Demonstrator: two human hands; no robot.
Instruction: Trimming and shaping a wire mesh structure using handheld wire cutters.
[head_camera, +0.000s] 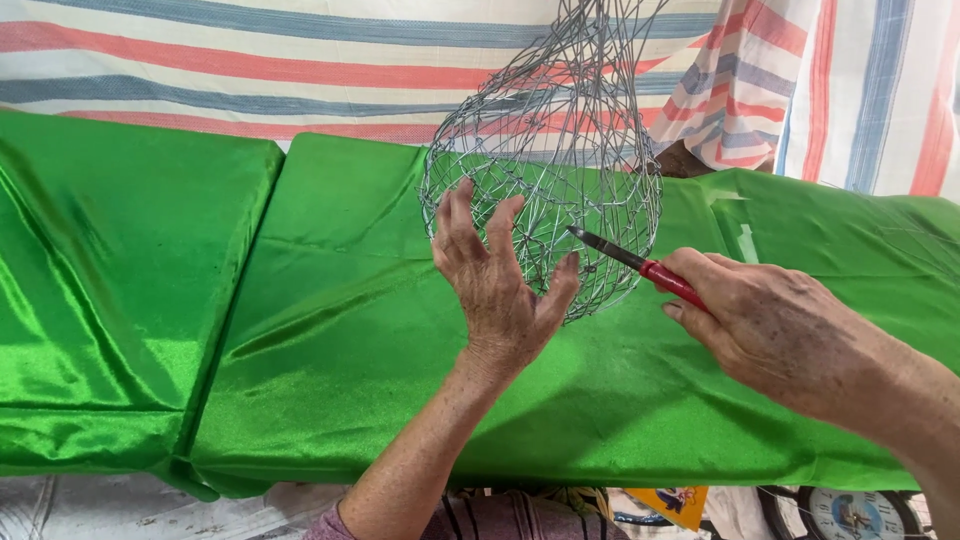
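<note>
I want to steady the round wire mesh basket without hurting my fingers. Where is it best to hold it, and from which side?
Hold the silver wire mesh basket on its rounded lower bulge, coming from the left, as the left hand does with spread fingers. The curve there is wide and fits a palm. The right side is probably less safe: the red-handled pliers in the right hand work there.

The wire basket (545, 170) hangs over the middle of the green worktop (330, 340), blocking the way straight ahead. The left hand (497, 285) and the pliers (635, 265) crowd its lower front. Left of the basket the worktop lies open; to the right, room narrows past the right hand (775, 330).
</note>
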